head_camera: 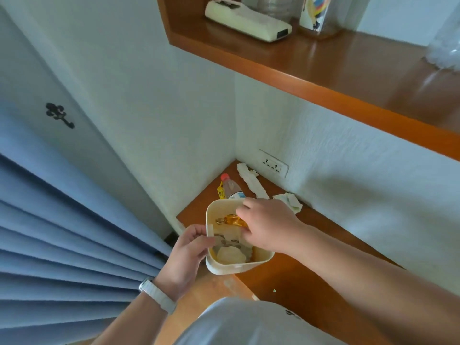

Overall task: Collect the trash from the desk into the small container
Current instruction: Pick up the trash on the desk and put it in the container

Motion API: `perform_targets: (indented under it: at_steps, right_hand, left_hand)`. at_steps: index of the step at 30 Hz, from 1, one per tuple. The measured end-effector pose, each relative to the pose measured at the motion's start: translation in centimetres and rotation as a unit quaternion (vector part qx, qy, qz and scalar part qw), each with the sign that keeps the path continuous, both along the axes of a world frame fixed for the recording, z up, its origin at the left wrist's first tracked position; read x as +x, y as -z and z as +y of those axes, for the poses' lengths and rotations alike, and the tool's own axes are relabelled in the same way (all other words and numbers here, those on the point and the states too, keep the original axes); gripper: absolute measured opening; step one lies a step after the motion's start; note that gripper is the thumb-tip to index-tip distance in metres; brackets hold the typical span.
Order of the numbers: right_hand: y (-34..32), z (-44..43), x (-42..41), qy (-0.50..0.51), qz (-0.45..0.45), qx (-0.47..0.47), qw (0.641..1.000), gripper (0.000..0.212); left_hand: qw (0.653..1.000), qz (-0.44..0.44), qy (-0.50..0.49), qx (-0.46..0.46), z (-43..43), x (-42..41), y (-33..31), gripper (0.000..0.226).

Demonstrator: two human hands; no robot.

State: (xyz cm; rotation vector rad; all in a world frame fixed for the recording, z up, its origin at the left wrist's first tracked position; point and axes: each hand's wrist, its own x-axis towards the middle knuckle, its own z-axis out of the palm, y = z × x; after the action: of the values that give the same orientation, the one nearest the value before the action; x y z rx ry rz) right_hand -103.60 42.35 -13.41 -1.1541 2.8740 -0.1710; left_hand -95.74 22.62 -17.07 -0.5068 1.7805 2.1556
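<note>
Head cam, looking down into corner of wooden worktop. Small cream container, square w/ rounded corners, sits near the worktop's left edge. Left hand grips container's left rim, thumb over the lip at a small tab, fingers curled on the outer wall; white band on that wrist. Right hand reaches over the container's open top from the right, fingers pinched on an amber crinkly wrapper held just inside the rim, near the far side. Inside container, lower down: pale crumpled wad plus flat printed paper under it, details too blurry to read. Still on worktop beyond the container: clear plastic bottle w/ red cap, lying/tilted just behind the far rim, can't tell if touching; small yellow packet right beside bottle on its left. Long white tissue strip runs toward the corner, close to wall socket. Second crumpled tissue near the wall, just beyond right hand's knuckles. Blue curtain fills left side. Upper wooden shelf above carries a cream remote-like device and jars, partly cut off.
</note>
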Motion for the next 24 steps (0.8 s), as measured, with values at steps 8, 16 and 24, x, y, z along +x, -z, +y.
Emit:
perform_targets:
  at_steps: [8, 16, 24]
  right_hand:
    - [2.5, -2.4, -0.4, -0.029, 0.005, -0.050, 0.998, 0.019]
    - [3.0, 0.3, -0.3, -0.011, -0.021, -0.119, 0.993, 0.033]
    - [7.7, 6.6, -4.2, 0.282, -0.103, -0.078, 0.950, 0.035]
  left_hand:
    - [0.999, -0.013, -0.043, -0.016, -1.7, 0.6, -0.8, 0.055]
    - [0.998, -0.021, -0.023, -0.056, -3.1, 0.9, -0.2, 0.059]
    - [0.998, -0.019, -0.016, -0.054, -3.7, -0.1, 0.4, 0.053]
